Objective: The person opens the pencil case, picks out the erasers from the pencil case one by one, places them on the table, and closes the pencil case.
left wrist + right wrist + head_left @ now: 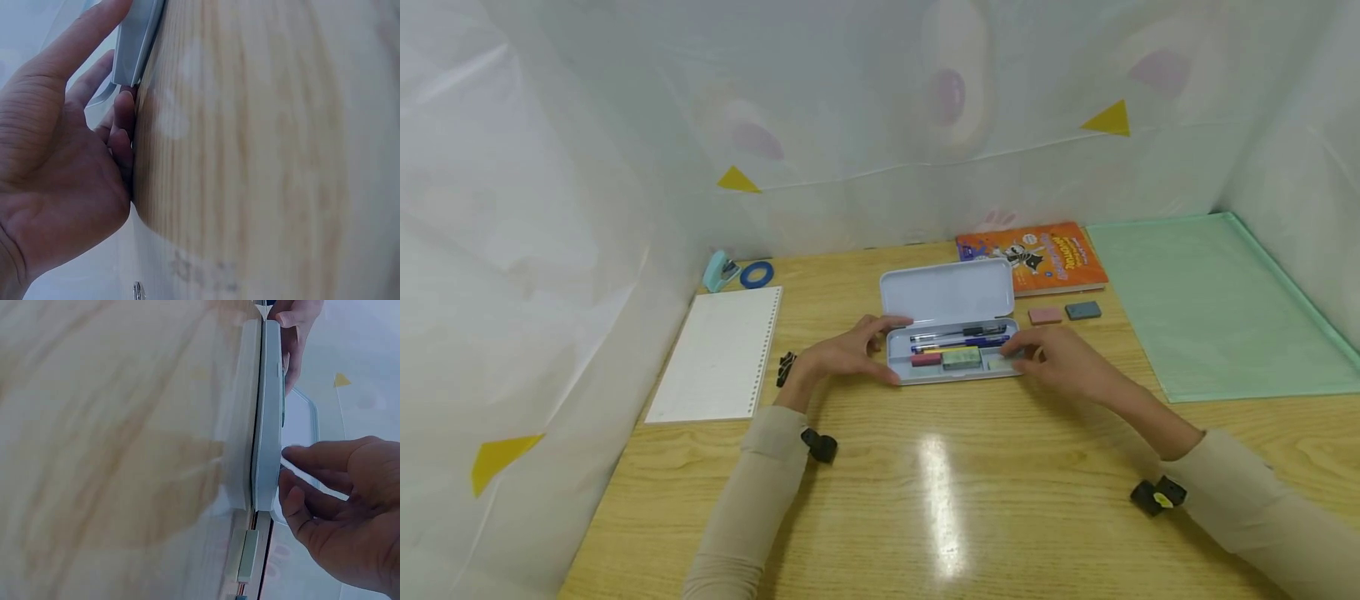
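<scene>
Pencil case (951, 333) lies open on the table (925, 492), lid tipped back, with one hand at each end. The left hand (850, 354) rests on its edge against the table, fingers straight and relaxed, thumb reaching to the case's left rim; the left wrist view shows its fingertips (125, 106) tucked at the case's corner. The right hand (1060, 358) has its fingers curled, tips pinching something pale and thin at the tray's right end; what it is cannot be told. Both forearms, in beige sleeves, angle inward from the table's near edge. Inside the tray lie pens (958, 337) and erasers (951, 359). Beyond the case sit an orange book (1037, 258), two more erasers (1063, 313), a green mat (1217, 308) and, at left, a notebook (718, 354).
</scene>
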Motion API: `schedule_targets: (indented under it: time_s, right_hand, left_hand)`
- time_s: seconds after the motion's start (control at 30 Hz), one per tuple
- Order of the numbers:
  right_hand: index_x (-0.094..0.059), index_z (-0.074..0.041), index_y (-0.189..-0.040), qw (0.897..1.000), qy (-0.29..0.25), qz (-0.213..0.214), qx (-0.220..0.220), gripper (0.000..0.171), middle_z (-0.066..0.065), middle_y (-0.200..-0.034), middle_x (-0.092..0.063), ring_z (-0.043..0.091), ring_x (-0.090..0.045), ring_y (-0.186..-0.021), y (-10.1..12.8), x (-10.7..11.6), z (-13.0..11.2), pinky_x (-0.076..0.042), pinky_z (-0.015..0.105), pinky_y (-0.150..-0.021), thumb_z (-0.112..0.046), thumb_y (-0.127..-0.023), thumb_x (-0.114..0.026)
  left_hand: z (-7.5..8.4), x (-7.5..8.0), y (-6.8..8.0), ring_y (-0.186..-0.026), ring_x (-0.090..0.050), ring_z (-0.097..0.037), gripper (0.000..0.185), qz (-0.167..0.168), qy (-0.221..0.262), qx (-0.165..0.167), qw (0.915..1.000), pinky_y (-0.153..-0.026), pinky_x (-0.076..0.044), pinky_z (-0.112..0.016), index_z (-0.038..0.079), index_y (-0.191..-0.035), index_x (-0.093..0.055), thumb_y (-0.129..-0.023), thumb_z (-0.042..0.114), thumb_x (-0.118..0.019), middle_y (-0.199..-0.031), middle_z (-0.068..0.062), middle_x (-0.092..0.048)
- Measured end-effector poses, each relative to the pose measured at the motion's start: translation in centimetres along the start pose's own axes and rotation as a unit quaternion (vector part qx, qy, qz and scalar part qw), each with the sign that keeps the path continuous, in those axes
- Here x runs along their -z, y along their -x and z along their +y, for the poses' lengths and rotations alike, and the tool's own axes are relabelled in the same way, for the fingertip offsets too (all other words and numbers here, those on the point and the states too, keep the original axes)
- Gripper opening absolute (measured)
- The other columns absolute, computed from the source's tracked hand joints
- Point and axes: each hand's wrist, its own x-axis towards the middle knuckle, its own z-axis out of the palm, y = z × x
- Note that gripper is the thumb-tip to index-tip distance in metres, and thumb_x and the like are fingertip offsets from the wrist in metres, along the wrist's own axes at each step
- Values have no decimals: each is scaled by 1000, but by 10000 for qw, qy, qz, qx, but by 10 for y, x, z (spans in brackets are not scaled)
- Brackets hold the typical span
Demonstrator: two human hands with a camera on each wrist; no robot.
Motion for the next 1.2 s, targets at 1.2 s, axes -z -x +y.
schedule_targets:
  time_s: [1.2]
  right_hand:
    - [-70, 0, -121, 9919, -1041, 627, -361, 19, 18, -123, -69, 30, -71, -105, 12, 27, 15, -57, 29, -87, -4, -104, -60]
  left_hand:
    - [1, 0, 2, -131, -37, -28, 91, 51, -166, 73, 9998, -109, -37, -54, 50, -156, -36, -82, 38, -89, -152, -3, -32]
